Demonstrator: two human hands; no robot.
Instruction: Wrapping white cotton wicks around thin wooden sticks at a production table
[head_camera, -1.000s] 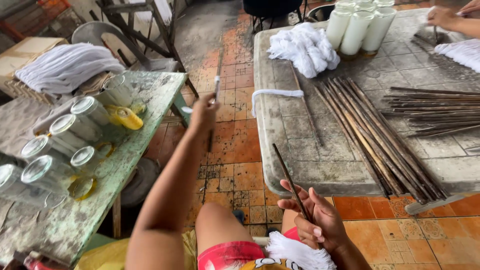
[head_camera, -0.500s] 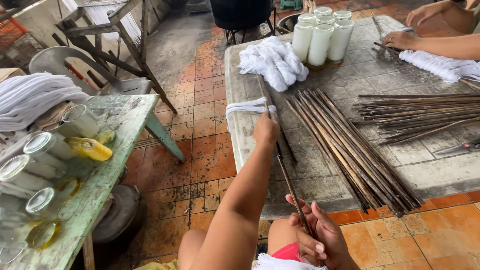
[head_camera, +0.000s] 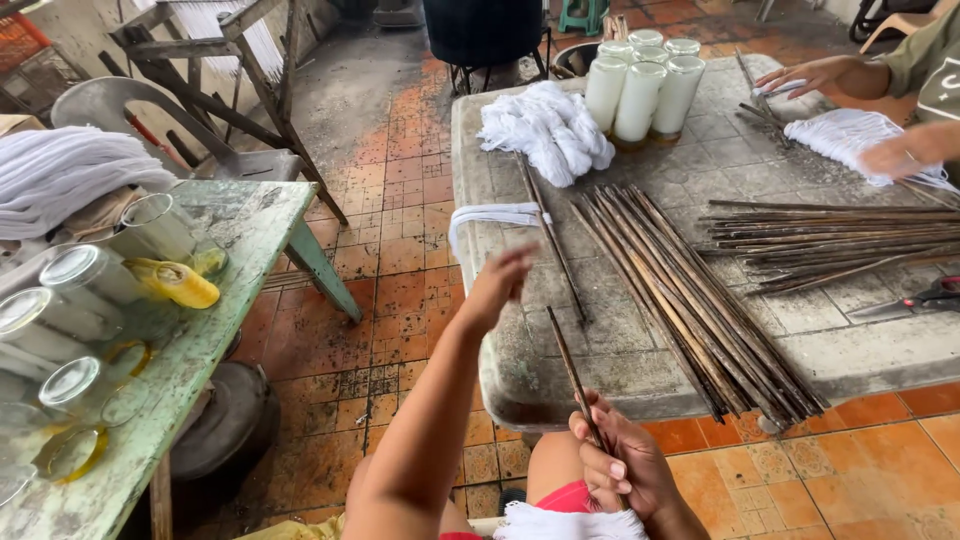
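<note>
My right grip (head_camera: 625, 465) grasps one stick (head_camera: 573, 375); left grip (head_camera: 497, 285) released, empty. One wrapped stick (head_camera: 548, 232) on desk (head_camera: 620, 350); bundle (head_camera: 690, 290) unwrapped.

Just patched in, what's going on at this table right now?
A person sits at a worn table. Their right hand holds one thin dark stick upright, in a closed grip. The left hand is open and empty, raised over the table's edge near a white string loop and a single stick lying beside it. A bundle of sticks and white-filled glass jars sit on the table. Across it, another person's hands work at white strings.
</note>
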